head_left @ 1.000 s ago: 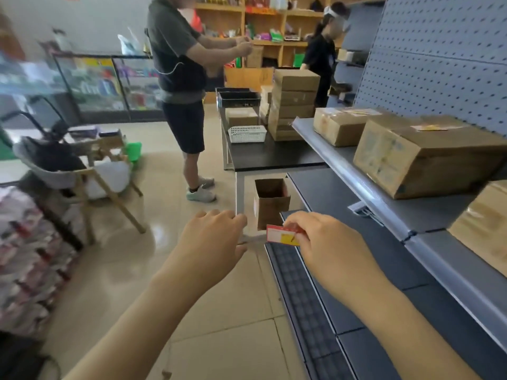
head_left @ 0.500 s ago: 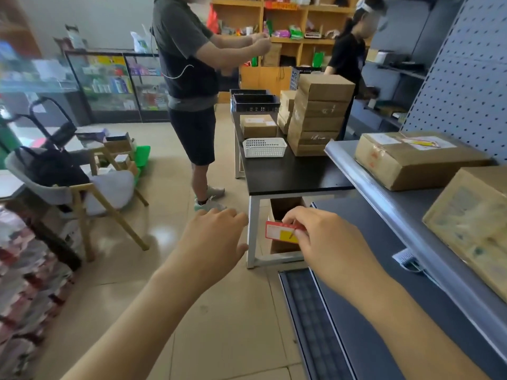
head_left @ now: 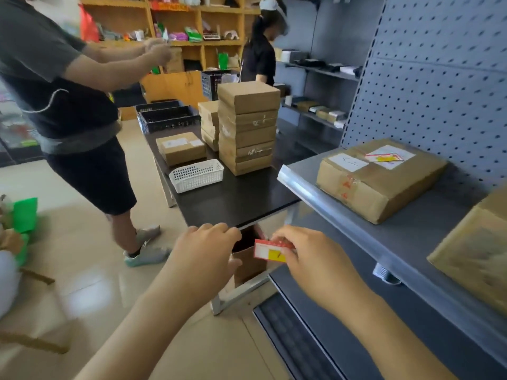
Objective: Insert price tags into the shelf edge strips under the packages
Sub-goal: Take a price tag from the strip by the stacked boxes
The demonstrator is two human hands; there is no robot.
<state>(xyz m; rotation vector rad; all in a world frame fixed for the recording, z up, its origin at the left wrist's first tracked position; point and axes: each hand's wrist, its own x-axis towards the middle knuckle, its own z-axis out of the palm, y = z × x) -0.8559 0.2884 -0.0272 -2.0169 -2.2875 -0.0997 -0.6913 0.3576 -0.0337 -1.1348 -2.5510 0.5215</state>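
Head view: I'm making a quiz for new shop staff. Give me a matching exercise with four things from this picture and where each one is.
Things:
1. price tag
2. white basket
3. taped package
4. tall stack of boxes

Places:
A. on the grey shelf
B. pinched in the right hand
C. black table, at the back
D. black table, near its front edge

Pairs: 1-B, 2-D, 3-A, 4-C

The view swings further right and closer to the grey shelf [head_left: 406,231], so the taped package [head_left: 375,185] now sits nearer, while the right hand [head_left: 312,259] carries the red and yellow price tag [head_left: 271,250] forward beside the left hand [head_left: 203,253], both now over the black table's [head_left: 233,198] corner.
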